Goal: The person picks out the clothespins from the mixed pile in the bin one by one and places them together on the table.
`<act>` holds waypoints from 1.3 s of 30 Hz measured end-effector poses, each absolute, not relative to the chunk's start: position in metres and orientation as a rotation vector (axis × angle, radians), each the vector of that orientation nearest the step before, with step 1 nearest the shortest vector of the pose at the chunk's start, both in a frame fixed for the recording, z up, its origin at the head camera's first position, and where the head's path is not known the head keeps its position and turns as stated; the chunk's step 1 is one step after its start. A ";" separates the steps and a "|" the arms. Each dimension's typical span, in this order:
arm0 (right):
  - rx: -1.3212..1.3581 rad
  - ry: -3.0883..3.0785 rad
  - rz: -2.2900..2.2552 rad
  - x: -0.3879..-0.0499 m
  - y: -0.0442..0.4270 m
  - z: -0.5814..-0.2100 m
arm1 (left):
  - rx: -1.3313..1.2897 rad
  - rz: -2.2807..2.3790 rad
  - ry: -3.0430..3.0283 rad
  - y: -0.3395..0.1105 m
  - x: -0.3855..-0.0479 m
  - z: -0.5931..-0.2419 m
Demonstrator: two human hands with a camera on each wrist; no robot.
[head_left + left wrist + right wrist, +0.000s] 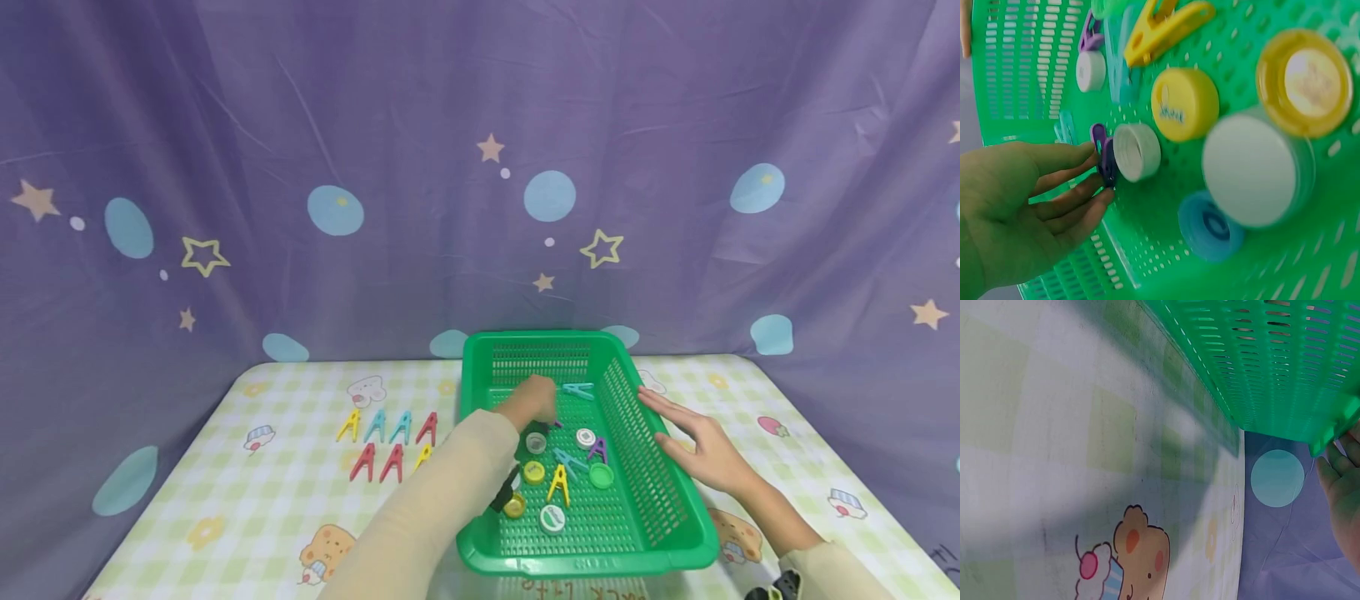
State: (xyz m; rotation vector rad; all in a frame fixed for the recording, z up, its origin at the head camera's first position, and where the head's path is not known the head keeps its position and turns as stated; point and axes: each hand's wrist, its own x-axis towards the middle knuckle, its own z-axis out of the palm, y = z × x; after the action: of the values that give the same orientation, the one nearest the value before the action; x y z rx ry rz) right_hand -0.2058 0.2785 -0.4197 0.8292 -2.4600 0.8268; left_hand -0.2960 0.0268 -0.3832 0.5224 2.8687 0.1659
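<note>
Inside the green basket [585, 567], my left hand [531, 400] reaches down among clips and caps. In the left wrist view the fingers of that hand [1041, 200] pinch a dark purple clip [1105, 155], right beside a clear whitish cap [1137, 152]. A yellow cap [1184, 104], a large white lid [1250, 169] and a blue cap [1210, 226] lie near it. My right hand [705, 450] rests with extended fingers against the basket's right rim; in the right wrist view this hand [1344, 487] touches the rim from outside.
Left of the basket, several clips stand in rows on the checked cloth, among them a red clip [363, 462] and a yellow clip [349, 425]. More clips and caps lie in the basket, such as a green cap [601, 476]. A purple curtain [420, 250] hangs behind.
</note>
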 end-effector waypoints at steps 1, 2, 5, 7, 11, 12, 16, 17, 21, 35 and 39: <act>0.828 -2.460 0.821 -0.206 0.279 -0.420 | 0.516 0.170 2.885 0.025 -0.298 -0.383; 0.828 -2.461 0.818 -0.206 0.279 -0.420 | 0.513 0.187 2.897 0.024 -0.301 -0.383; 0.827 -2.462 0.822 -0.206 0.279 -0.420 | 0.478 0.313 2.932 0.021 -0.305 -0.384; 0.830 -2.460 0.827 -0.206 0.279 -0.421 | 0.397 0.413 2.955 0.021 -0.306 -0.384; 0.840 -2.457 0.837 -0.205 0.278 -0.421 | 0.125 0.499 2.968 0.023 -0.299 -0.384; 0.840 -2.457 0.838 -0.205 0.278 -0.421 | 0.063 0.484 2.949 0.024 -0.296 -0.384; 0.832 -2.462 0.842 -0.203 0.277 -0.421 | -0.016 0.462 2.898 0.028 -0.286 -0.384; 0.830 -2.462 0.840 -0.203 0.277 -0.421 | -0.007 0.458 2.902 0.029 -0.285 -0.384; 0.829 -2.465 0.834 -0.204 0.276 -0.420 | 0.026 0.480 2.929 0.033 -0.282 -0.386; 0.830 -2.469 0.833 -0.205 0.276 -0.417 | 0.185 0.417 2.939 0.046 -0.283 -0.390; 0.829 -2.470 0.824 -0.205 0.277 -0.418 | 0.188 0.424 2.909 0.048 -0.285 -0.391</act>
State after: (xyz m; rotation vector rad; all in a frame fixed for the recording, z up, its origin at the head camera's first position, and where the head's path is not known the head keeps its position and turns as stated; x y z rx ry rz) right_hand -0.2055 0.2771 -0.4175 0.8286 -2.4702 0.8239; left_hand -0.2852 0.0476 -0.3906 0.1879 2.9088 0.4239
